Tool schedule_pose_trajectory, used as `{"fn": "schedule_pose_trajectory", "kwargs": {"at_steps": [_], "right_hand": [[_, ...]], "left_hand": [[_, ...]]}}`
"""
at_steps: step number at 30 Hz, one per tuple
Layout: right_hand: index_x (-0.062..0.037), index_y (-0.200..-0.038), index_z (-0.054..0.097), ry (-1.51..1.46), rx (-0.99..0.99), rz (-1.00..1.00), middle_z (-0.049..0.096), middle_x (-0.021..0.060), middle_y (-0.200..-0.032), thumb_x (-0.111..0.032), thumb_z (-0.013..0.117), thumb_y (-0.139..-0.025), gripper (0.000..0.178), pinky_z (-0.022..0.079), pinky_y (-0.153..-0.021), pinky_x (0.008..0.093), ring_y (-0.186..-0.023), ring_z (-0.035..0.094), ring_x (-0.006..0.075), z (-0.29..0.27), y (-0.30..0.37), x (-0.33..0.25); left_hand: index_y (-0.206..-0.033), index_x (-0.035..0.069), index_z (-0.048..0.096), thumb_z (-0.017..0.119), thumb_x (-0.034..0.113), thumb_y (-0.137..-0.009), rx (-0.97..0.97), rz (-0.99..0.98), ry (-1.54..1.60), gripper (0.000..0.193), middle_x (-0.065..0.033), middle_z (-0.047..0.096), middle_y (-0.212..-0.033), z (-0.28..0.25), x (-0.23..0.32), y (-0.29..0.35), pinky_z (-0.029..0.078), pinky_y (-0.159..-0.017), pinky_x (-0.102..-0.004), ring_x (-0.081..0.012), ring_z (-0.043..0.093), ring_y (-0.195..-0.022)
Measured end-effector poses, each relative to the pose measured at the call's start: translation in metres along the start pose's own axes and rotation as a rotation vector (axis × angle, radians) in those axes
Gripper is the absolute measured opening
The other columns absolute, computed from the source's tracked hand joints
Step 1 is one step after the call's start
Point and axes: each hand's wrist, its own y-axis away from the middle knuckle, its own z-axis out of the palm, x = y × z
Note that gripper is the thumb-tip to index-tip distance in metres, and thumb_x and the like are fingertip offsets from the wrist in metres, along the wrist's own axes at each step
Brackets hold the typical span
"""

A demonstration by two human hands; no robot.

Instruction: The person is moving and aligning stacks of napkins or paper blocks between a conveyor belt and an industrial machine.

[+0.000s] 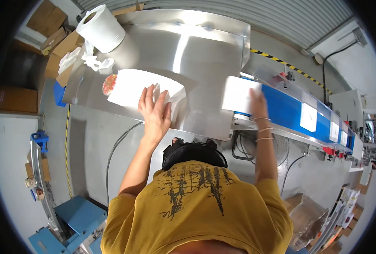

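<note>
My left hand (156, 111) lies over the near right part of a row of white flat packets (139, 82) on the steel table (209, 55). Its fingers are spread and rest on the row's top. A round red-patterned piece (109, 84) shows at the row's left end. At the near end of a blue conveyor belt (284, 101), my right hand (259, 103), blurred by motion, grips the right edge of a white square packet (238, 94). That packet reaches from the belt's end over the table's right edge. The right thumb is hidden.
More white packets (308, 117) lie spaced along the belt to the right. A large white paper roll (103, 34) stands at the table's far left, with crumpled white plastic (97, 62) beside it. Cardboard boxes (65, 51) sit beyond the left edge. A fan (277, 150) stands below the conveyor.
</note>
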Motion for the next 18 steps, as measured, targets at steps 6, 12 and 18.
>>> {"fn": "schedule_pose_trajectory", "kwargs": {"at_steps": [6, 12, 18], "right_hand": [[-0.0037, -0.126, 0.050, 0.292, -0.097, 0.960, 0.057, 0.0217, -0.117, -0.047, 0.073, -0.073, 0.072, 0.042, -0.092, 0.0422, -0.109, 0.053, 0.0303, -0.093, -0.030, 0.000], [-0.0110, -0.117, 0.058, -1.044, -0.331, 0.203, 0.055, 0.0088, -0.118, -0.017, 0.078, -0.072, 0.050, 0.047, -0.091, 0.0355, -0.107, 0.056, 0.0241, -0.120, -0.110, -0.130], [-0.0096, -0.117, 0.057, -0.968, -0.128, -0.276, 0.056, 0.0065, -0.119, -0.019, 0.073, -0.082, 0.040, 0.046, -0.090, 0.0312, -0.107, 0.055, 0.0194, -0.064, -0.130, -0.178]], "left_hand": [[-0.113, 0.007, 0.065, 0.066, 0.002, -0.077, 0.060, 0.056, -0.004, 0.036, -0.0183, 0.041, -0.138, 0.009, -0.006, 0.005, 0.027, -0.106, -0.0526, -0.0425, 0.033, -0.130], [-0.108, 0.010, 0.069, 0.067, 0.001, -0.076, 0.037, 0.082, 0.036, 0.033, -0.0172, 0.042, -0.138, 0.003, -0.006, 0.004, 0.023, -0.107, -0.0542, -0.0429, 0.029, -0.133], [-0.111, 0.012, 0.068, 0.068, 0.009, -0.080, -0.050, 0.110, 0.004, 0.031, -0.0166, 0.035, -0.145, -0.007, -0.004, -0.004, 0.023, -0.108, -0.0505, -0.0404, 0.025, -0.136]]}}
